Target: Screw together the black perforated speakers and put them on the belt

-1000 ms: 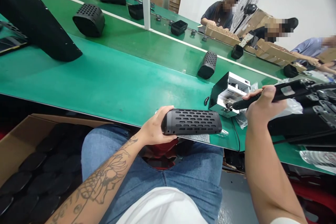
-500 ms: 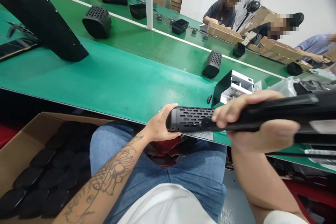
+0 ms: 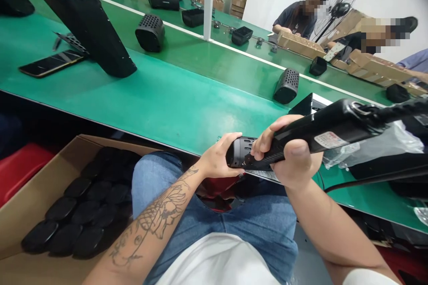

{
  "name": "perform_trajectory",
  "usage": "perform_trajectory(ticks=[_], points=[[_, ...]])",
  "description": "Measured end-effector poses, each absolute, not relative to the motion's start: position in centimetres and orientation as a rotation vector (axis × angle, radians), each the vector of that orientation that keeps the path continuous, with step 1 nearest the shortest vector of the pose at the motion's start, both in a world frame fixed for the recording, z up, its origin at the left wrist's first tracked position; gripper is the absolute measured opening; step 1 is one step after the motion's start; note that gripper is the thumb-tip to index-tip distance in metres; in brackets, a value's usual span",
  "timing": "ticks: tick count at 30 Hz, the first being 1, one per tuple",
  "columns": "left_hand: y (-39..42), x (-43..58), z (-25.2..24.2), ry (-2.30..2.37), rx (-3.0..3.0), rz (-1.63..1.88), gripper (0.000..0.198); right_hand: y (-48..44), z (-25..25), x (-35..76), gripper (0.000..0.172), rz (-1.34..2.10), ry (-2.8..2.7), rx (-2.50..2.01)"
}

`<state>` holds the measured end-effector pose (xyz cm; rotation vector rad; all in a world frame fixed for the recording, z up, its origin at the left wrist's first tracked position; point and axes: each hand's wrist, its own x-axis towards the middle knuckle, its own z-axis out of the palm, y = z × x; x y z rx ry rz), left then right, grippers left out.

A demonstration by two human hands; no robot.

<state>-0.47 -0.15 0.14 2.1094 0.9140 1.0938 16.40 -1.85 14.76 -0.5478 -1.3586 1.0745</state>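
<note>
The left hand (image 3: 217, 158) is closed around a black cylindrical speaker (image 3: 241, 152) and holds it above the person's blue jeans (image 3: 267, 227), near the edge of the green workbench (image 3: 187, 116). The right hand (image 3: 290, 153) firmly grasps a black electric screwdriver (image 3: 329, 136), and the tool's tip touches the speaker. On the left, an open cardboard box (image 3: 23, 191) holds rows of rounded black parts (image 3: 75, 218).

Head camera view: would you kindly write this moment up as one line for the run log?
left hand: grips black cylindrical speaker | right hand: holds electric screwdriver, tip at speaker | nearby: cardboard box of black oval pieces
</note>
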Motion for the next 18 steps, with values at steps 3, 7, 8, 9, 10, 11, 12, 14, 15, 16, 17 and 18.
perform_trajectory(ticks=[3, 7, 8, 9, 10, 11, 12, 14, 15, 16, 17, 18], points=[[-0.1, -0.5, 0.2, 0.901, 2.109, 1.102, 0.108, -1.7, 14.4, 16.3, 0.02, 1.089, -1.366, -0.521], [-0.1, -0.5, 0.2, 0.909, 2.103, 1.092, 0.107, -1.7, 14.1, 16.6, 0.023, 1.136, -1.409, -0.538], [-0.1, -0.5, 0.2, 0.914, 2.102, 1.091, 0.108, -1.7, 14.0, 16.7, 0.025, 1.154, -1.419, -0.54], [-0.1, -0.5, 0.2, 0.918, 2.103, 1.09, 0.109, -1.6, 13.9, 16.8, 0.026, 1.171, -1.427, -0.537], [-0.1, -0.5, 0.2, 0.92, 2.104, 1.089, 0.109, -1.6, 13.9, 16.9, 0.026, 1.186, -1.435, -0.532], [-0.1, -0.4, 0.1, 0.92, 2.106, 1.085, 0.109, -1.5, 13.8, 17.0, 0.026, 1.201, -1.444, -0.522], [-0.1, -0.4, 0.1, 0.92, 2.106, 1.082, 0.109, -1.4, 13.8, 17.0, 0.025, 1.216, -1.453, -0.512], [-0.1, -0.4, 0.1, 0.926, 2.101, 1.076, 0.11, -1.3, 13.7, 16.9, 0.024, 1.241, -1.465, -0.495], [0.0, -0.4, 0.0, 0.929, 2.099, 1.077, 0.11, -1.3, 13.7, 16.9, 0.024, 1.258, -1.472, -0.491], [0.0, -0.4, 0.0, 0.933, 2.098, 1.079, 0.111, -1.3, 13.7, 16.9, 0.025, 1.276, -1.48, -0.482], [0.0, -0.4, 0.0, 0.936, 2.098, 1.08, 0.111, -1.3, 13.6, 16.8, 0.025, 1.294, -1.49, -0.472], [0.0, -0.4, 0.0, 0.938, 2.098, 1.081, 0.111, -1.2, 13.6, 16.8, 0.025, 1.311, -1.497, -0.46]])
